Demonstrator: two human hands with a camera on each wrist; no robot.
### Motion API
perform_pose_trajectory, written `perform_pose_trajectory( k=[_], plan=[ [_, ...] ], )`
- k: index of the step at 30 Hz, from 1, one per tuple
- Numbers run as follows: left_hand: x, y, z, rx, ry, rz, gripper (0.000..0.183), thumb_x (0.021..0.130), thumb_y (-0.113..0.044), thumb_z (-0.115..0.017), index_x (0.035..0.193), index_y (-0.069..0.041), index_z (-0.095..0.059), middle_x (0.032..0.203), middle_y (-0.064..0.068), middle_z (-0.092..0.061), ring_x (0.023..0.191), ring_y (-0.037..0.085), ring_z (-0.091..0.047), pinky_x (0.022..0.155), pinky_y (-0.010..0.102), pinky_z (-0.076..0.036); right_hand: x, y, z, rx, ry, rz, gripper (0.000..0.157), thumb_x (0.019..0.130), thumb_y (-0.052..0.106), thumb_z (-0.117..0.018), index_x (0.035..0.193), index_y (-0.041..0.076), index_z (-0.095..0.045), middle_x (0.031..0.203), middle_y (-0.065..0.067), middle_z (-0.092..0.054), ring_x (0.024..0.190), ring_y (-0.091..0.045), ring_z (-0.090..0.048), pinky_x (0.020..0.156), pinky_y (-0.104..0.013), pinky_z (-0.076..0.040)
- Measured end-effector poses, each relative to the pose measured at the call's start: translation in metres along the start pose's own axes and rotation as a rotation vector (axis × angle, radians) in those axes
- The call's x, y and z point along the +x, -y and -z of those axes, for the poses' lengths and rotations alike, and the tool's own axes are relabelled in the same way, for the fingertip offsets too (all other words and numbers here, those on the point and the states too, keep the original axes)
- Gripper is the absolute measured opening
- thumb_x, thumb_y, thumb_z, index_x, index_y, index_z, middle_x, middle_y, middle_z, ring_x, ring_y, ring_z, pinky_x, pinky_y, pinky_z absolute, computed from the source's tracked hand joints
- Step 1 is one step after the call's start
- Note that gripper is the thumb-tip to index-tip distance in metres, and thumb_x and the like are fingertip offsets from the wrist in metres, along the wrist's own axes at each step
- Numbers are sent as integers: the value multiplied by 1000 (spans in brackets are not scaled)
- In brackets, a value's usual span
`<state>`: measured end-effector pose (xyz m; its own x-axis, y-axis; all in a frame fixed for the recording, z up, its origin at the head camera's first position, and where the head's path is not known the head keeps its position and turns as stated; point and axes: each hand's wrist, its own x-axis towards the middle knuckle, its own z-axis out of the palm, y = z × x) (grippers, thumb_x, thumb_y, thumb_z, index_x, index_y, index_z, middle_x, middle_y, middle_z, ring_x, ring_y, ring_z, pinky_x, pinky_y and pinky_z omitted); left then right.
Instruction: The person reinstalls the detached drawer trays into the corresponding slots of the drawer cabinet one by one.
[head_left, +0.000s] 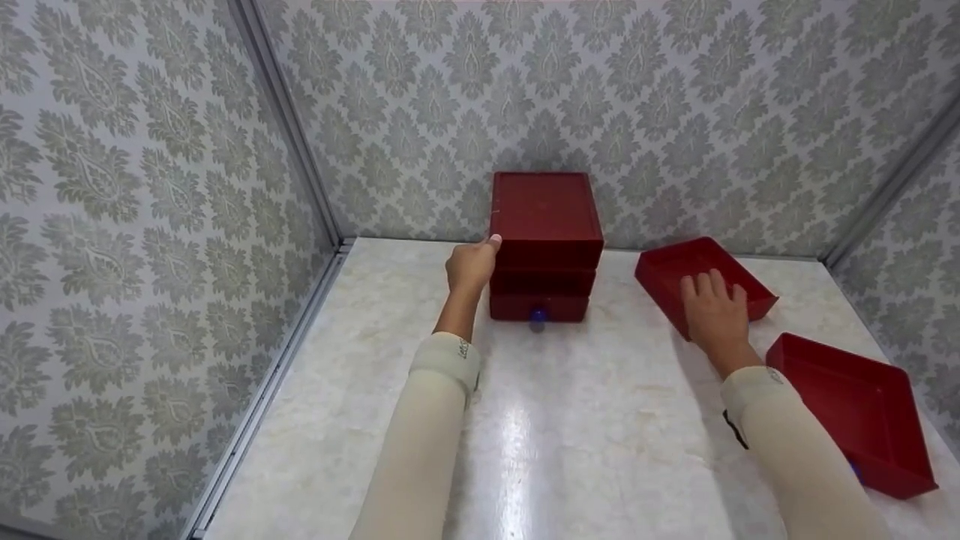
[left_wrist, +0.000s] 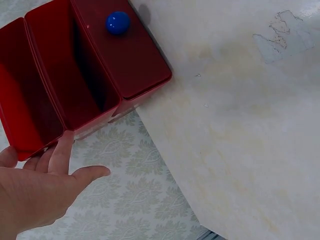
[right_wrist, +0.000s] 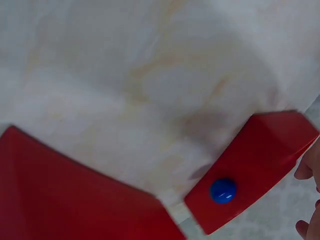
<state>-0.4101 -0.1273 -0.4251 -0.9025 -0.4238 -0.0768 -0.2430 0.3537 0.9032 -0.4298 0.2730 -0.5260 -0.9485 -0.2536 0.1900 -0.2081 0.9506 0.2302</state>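
A red drawer cabinet stands against the back wall, its two upper slots without drawers and its bottom drawer pushed in, with a blue knob. My left hand touches the cabinet's left side near the top front corner, fingers extended along the wall. My right hand hovers at the front of a loose red drawer, fingers spread and relaxed. In the right wrist view that drawer's front panel shows a blue knob, with the fingertips right at its upper rim.
A second loose red drawer lies on the marbled table at the right, partly behind my right forearm. Patterned walls enclose the table at the back and both sides, with metal framing along the left edge.
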Motion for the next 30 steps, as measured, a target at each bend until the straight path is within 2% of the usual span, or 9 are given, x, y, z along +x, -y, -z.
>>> perform_pose_trajectory(
  k=[3,5,7,12,17,21,24,27,30],
  plan=[
    [0,-1,1,-4,2,9,50,97,-52,-59,127,-14,-74,134,7,-69,129,31,-60,107,46,-48,-5,-15,-2,17,41,-49,96,68,1,-87,148,-3,-34,148,-34,-39,145,-53,-24,111,-77,-26],
    [0,-2,2,-7,11,8,50,98,-52,-59,127,-15,-74,135,7,-69,129,31,-59,107,46,-48,-8,-24,-4,26,64,-62,95,68,-1,-86,147,-5,-34,148,-35,-38,146,-54,-23,111,-78,-25],
    [-1,-2,3,-11,23,6,50,98,-52,-58,128,-15,-73,136,7,-68,129,31,-59,107,47,-48,-10,-31,-5,23,89,-62,89,71,-3,-84,146,-6,-36,148,-35,-38,146,-54,-22,110,-79,-23],
    [-2,-1,4,-16,42,3,51,99,-52,-57,129,-15,-73,136,7,-68,128,32,-60,106,47,-49,-14,-38,-9,8,141,-44,63,88,-1,-71,143,-9,-41,144,-36,-42,145,-54,-25,108,-82,-22],
    [-2,-1,5,-22,33,13,52,98,-53,-58,128,-13,-73,135,8,-68,128,31,-60,106,46,-49,-15,-36,-17,11,138,-27,51,93,0,-66,140,-9,-46,141,-35,-47,143,-53,-31,108,-82,-21],
    [-2,-1,4,-23,23,13,51,97,-52,-58,127,-14,-74,135,7,-69,129,31,-60,107,46,-49,-16,-34,-21,21,128,-21,62,80,-3,-80,134,-7,-50,136,-34,-52,137,-53,-36,108,-82,-21],
    [-2,0,4,-25,20,15,50,97,-52,-59,126,-15,-74,135,6,-69,129,30,-59,107,46,-48,-16,-33,-23,28,148,-26,63,74,-3,-84,130,-4,-55,130,-32,-56,132,-54,-41,109,-82,-21],
    [-2,0,3,-34,20,16,49,97,-52,-60,125,-15,-75,135,6,-69,129,30,-60,107,46,-49,-17,-33,-24,41,180,-36,56,77,-3,-82,128,-3,-59,127,-31,-60,126,-54,-45,110,-81,-20],
    [-1,1,3,-36,18,11,49,97,-52,-60,124,-15,-76,135,7,-69,129,30,-59,107,46,-49,-17,-33,-24,59,194,-44,57,76,-4,-83,129,-2,-60,126,-30,-61,124,-54,-47,111,-81,-19]
  ],
)
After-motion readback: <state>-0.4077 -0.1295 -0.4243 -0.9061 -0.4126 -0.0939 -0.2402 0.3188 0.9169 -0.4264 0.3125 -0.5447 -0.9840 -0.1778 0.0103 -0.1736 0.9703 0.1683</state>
